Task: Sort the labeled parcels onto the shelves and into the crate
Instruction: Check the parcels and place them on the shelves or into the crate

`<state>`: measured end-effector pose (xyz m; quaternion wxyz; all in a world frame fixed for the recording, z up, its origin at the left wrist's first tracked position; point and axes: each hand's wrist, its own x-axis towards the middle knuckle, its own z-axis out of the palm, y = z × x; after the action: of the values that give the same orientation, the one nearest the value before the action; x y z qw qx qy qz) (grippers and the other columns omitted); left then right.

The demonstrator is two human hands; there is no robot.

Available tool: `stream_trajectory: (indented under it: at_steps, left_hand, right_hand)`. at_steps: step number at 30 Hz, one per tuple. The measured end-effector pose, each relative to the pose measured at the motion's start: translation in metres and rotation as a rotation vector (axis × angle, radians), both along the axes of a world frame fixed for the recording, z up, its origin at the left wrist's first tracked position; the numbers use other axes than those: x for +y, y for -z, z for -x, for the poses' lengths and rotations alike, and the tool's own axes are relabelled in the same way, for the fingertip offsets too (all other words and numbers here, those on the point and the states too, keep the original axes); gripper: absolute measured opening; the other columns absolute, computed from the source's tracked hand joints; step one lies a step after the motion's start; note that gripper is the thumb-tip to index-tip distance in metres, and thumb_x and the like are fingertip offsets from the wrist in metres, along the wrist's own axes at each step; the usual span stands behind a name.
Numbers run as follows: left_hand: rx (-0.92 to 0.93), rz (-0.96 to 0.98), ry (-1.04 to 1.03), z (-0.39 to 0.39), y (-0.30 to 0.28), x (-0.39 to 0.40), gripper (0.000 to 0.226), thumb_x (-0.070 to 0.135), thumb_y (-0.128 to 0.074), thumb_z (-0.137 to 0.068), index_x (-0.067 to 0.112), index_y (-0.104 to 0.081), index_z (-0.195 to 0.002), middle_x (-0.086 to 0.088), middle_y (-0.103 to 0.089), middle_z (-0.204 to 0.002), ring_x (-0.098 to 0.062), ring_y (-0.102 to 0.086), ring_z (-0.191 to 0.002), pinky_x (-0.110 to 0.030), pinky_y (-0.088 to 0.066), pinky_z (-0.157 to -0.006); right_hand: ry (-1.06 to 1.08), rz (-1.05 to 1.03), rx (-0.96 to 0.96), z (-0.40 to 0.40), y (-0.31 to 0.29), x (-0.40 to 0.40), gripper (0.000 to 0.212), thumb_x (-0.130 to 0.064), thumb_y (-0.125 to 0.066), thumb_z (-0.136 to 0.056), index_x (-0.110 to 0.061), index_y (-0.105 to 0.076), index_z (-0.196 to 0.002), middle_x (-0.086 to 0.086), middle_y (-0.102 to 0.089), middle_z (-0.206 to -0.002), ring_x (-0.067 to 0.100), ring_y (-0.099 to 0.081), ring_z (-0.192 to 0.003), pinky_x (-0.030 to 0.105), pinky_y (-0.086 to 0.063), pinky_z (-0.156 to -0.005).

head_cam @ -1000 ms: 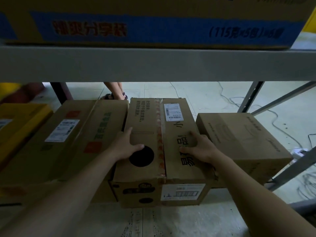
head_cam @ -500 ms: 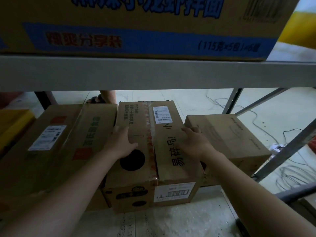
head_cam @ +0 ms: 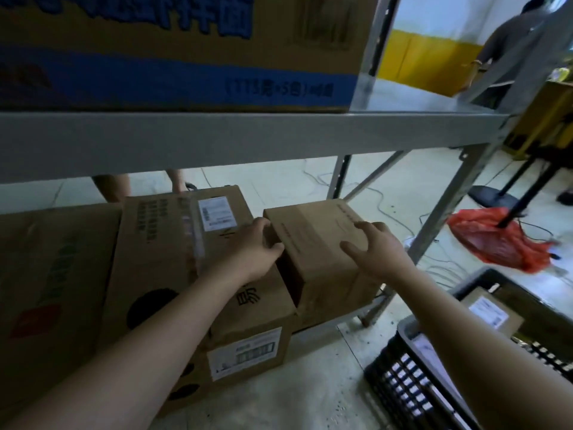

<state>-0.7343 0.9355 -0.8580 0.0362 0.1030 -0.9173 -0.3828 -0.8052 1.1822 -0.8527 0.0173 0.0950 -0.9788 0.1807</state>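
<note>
Your left hand (head_cam: 254, 248) sits at the left top edge of the small plain carton (head_cam: 322, 243), fingers hooked over that edge and thumb on the carton's top; it grips the carton. Your right hand (head_cam: 376, 251) lies on the carton's top near its right side, fingers spread and only loosely bent, pressing rather than gripping. The small carton stands under the grey shelf beam (head_cam: 217, 141), just beside and touching the taller taped carton (head_cam: 173, 249), which carries a white label on top and a barcode label (head_cam: 245, 352) on its front face. A further large carton (head_cam: 52, 274) stands left of that. On the shelf above rests a yellow-and-blue printed carton (head_cam: 173, 51). At lower right a black plastic crate (head_cam: 434, 377) holds a labelled parcel (head_cam: 491, 315). A red plastic bag (head_cam: 496, 240) lies on the floor beyond the rack.
</note>
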Motion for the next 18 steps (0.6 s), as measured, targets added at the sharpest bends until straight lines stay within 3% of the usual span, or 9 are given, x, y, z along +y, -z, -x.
stream_trajectory:
  at_steps: [3,9,14,18]
  left_hand:
    - [-0.053,0.011,0.061,0.013,0.007,0.033,0.065,0.044,-0.062,-0.094,0.027,-0.032,-0.148,-0.004,-0.044,-0.143,-0.022,-0.054,-0.114,-0.034,-0.049,-0.087]
    - [-0.22,0.055,-0.022,0.056,0.029,0.086,0.091,0.061,-0.061,-0.088,0.035,-0.008,-0.157,-0.003,-0.012,-0.164,-0.03,-0.043,-0.136,-0.045,-0.044,-0.107]
    - [-0.403,0.091,-0.134,0.076,0.048,0.112,0.088,0.05,-0.055,-0.096,0.033,0.004,-0.158,-0.004,0.006,-0.167,-0.032,-0.017,-0.151,-0.045,-0.03,-0.115]
    - [-0.447,0.083,-0.246,0.087,0.058,0.128,0.084,0.042,-0.056,-0.098,0.031,0.001,-0.159,-0.002,0.022,-0.164,-0.031,-0.004,-0.153,-0.044,-0.028,-0.116]
  right_hand:
    - [0.035,0.009,-0.028,0.013,0.01,0.03,0.073,-0.06,-0.057,-0.091,-0.025,-0.036,-0.151,0.01,-0.04,-0.151,0.03,-0.055,-0.124,0.044,-0.051,-0.1]
    - [0.015,0.043,-0.133,0.072,0.033,0.08,0.082,-0.061,-0.058,-0.091,-0.024,-0.026,-0.157,0.015,-0.034,-0.155,0.034,-0.055,-0.125,0.046,-0.052,-0.1]
    - [-0.09,0.086,-0.267,0.113,0.06,0.094,0.085,-0.061,-0.058,-0.09,-0.022,-0.022,-0.156,0.016,-0.035,-0.152,0.036,-0.053,-0.125,0.042,-0.05,-0.094]
    - [-0.164,0.166,-0.409,0.142,0.081,0.103,0.099,-0.075,-0.061,-0.078,-0.027,-0.019,-0.153,0.009,-0.047,-0.145,0.031,-0.058,-0.118,0.041,-0.054,-0.089]
